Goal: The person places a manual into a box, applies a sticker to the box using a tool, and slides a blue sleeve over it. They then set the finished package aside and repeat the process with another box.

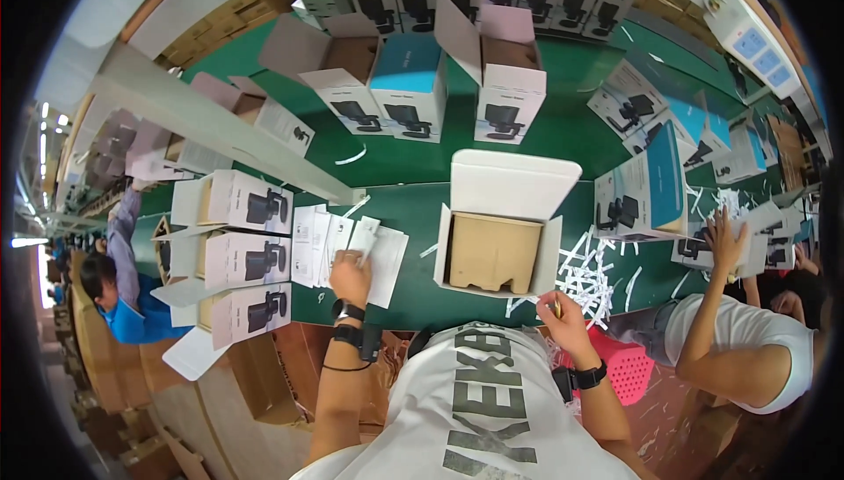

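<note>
In front of me stands an open white carton (515,172), its lid raised at the back and a brown cardboard insert (494,251) filling it. My left hand (351,276) is over a spread of white printed leaflets (309,243) left of the carton. Its fingers are curled on one folded white leaflet (364,232). By the carton's near right corner, my right hand (568,322) is closed in a pinch. A small yellowish item (556,308) shows between its fingers; its kind is unclear.
Open cartons (255,260) line the left side. More cartons (408,84) stand behind on the green table (396,163). Torn white paper strips (587,280) lie right of the open carton, above a pink plastic basket (629,367). A co-worker's hand (726,241) touches cartons farther right.
</note>
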Motion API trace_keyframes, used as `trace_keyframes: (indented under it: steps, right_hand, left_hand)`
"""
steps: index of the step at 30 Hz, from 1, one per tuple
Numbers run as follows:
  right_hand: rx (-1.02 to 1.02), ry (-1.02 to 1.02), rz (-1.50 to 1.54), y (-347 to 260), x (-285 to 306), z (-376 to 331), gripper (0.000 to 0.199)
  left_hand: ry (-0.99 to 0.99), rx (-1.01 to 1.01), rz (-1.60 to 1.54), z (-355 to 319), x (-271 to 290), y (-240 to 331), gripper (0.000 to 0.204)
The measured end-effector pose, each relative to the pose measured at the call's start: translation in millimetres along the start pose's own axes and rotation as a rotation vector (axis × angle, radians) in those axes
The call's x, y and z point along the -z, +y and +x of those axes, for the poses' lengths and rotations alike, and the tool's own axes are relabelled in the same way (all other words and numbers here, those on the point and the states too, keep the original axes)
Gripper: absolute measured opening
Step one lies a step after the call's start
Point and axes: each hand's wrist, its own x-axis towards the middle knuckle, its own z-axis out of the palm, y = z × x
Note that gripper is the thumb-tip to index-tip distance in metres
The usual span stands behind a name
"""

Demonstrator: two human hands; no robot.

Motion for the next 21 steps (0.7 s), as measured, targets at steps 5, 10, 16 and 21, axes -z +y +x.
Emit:
trace_keyframes:
  steps: [5, 10, 16, 21]
  right_hand:
    - [-0.185, -0.048, 0.433, 58, -1, -12, 0.024]
    - [-0.212, -0.045, 0.427, 60, -4, -6, 0.027]
    - [-0.218, -0.102, 0.334, 42, -9, -4, 0.031]
    - [-0.264, -0.174, 0.185, 66, -4, -17, 0.033]
  left_hand:
    - [0.129, 0.030, -0.040, 11, 48, 30, 0.013]
    - [0.199, -0.132, -0.035, 14, 28, 28, 0.027]
    - [-0.028, -0.304, 0.082, -2, -4, 19, 0.046]
    - [0.032, -0.133, -1.434, 8, 154, 138, 0.069]
